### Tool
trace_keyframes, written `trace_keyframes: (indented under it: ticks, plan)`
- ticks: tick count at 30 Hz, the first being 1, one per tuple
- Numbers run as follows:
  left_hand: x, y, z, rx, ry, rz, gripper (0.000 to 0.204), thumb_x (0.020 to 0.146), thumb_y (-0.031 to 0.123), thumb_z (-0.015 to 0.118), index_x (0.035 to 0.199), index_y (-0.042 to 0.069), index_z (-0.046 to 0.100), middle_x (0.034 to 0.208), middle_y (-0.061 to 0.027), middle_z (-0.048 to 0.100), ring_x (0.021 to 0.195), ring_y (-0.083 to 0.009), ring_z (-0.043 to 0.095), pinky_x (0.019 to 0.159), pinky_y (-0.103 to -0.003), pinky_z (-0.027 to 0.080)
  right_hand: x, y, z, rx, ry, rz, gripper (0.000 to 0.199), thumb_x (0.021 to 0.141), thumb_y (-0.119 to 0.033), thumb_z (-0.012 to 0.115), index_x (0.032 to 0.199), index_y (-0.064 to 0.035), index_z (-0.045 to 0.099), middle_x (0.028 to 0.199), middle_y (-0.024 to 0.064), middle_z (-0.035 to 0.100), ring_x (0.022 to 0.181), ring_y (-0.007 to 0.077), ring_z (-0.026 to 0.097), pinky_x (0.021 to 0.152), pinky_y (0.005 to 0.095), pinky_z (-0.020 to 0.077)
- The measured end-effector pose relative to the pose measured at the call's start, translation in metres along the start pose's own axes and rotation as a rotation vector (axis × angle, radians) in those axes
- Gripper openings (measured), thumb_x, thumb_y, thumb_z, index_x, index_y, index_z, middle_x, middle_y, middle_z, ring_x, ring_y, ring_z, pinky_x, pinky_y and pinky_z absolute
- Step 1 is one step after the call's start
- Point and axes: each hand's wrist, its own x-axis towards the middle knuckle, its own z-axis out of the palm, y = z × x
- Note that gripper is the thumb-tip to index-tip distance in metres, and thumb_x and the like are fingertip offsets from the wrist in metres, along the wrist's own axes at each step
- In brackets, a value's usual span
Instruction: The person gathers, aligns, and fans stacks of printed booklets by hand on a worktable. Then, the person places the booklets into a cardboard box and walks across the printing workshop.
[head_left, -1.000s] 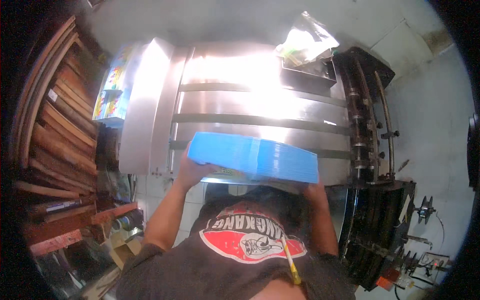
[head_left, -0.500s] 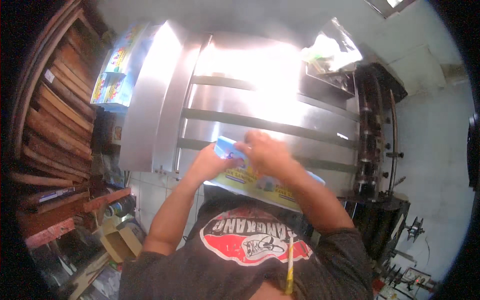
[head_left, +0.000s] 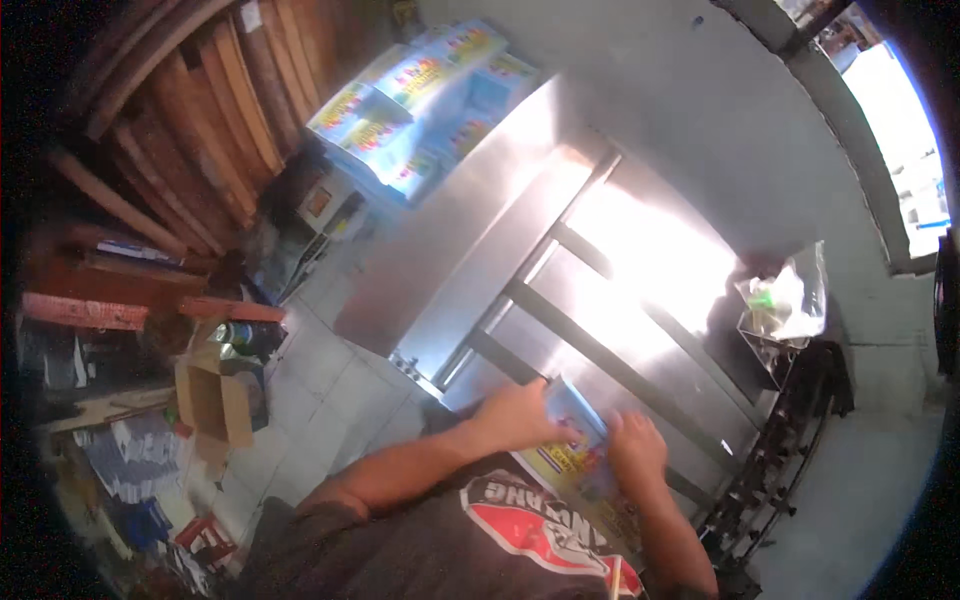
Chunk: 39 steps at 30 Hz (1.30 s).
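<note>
Hands [head_left: 514,414] curled, gripping printed stack [head_left: 577,455] between them.

Glare whitens the metal surface [head_left: 650,235] — opening [head_left: 905,130] blazing, corners black, edges bent, slight blur.

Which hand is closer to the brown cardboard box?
Left. The left hand is to the right of the cardboard box; the right hand is farther right, beyond the left one.
</note>
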Motion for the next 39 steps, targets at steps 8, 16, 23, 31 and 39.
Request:
trace_keyframes:
  ticks: [8,16,23,31,39]
  plan:
    - [0.0,0.003,-0.005,0.109,-0.075,-0.026,0.082,0.061,0.065,0.079,0.106,0.0,0.06,0.092,-0.0246,0.068,0.089,-0.0395,0.068,0.08,-0.046,0.054,-0.025,0.01,0.011,0.23,0.152,0.167,0.018,0.091,-0.018,0.049,0.082,-0.0058,0.058,0.079,0.0121,0.058,0.075,0.034,0.056,0.063,0.0467,0.0421]
    - [0.004,-0.002,-0.003,0.095,-0.01,0.011,0.081,0.06,0.056,0.086,0.112,-0.001,0.059,0.097,-0.0194,0.07,0.089,-0.0318,0.07,0.08,-0.04,0.055,-0.023,0.011,-0.001,0.599,0.116,0.29,0.027,0.089,-0.029,0.061,0.093,-0.002,0.06,0.089,0.0171,0.059,0.087,0.0367,0.059,0.074,0.0474,0.0462]
    - [-0.031,-0.014,-0.008,-0.248,-0.032,0.358,0.069,0.065,0.037,0.089,0.114,0.001,0.057,0.103,-0.0156,0.068,0.097,-0.0282,0.067,0.087,-0.037,0.051,-0.1,0.026,-0.034,0.713,-0.412,0.344,0.1,0.054,-0.052,0.087,0.131,0.0006,0.05,0.136,0.0204,0.047,0.12,0.0377,0.052,0.097,0.0446,0.0451]
    - [-0.008,-0.064,-0.011,0.188,0.192,0.972,0.051,0.077,0.019,0.078,0.119,0.002,0.055,0.118,-0.0167,0.057,0.111,-0.0341,0.057,0.095,-0.04,0.047,-0.136,-0.036,-0.083,0.143,0.173,0.207,0.058,0.065,-0.027,0.081,0.112,-0.0054,0.053,0.106,0.0128,0.056,0.104,0.0297,0.055,0.089,0.0441,0.0415]
    - [-0.043,-0.007,-0.071,0.383,0.062,0.775,0.102,0.07,0.042,0.082,0.148,0.003,0.029,0.153,-0.0188,0.03,0.144,-0.0361,0.023,0.116,-0.047,0.022,-0.121,-0.029,-0.067,0.179,0.18,0.19,0.048,0.066,-0.021,0.08,0.106,-0.0068,0.058,0.1,0.0084,0.059,0.098,0.027,0.058,0.086,0.0396,0.045]
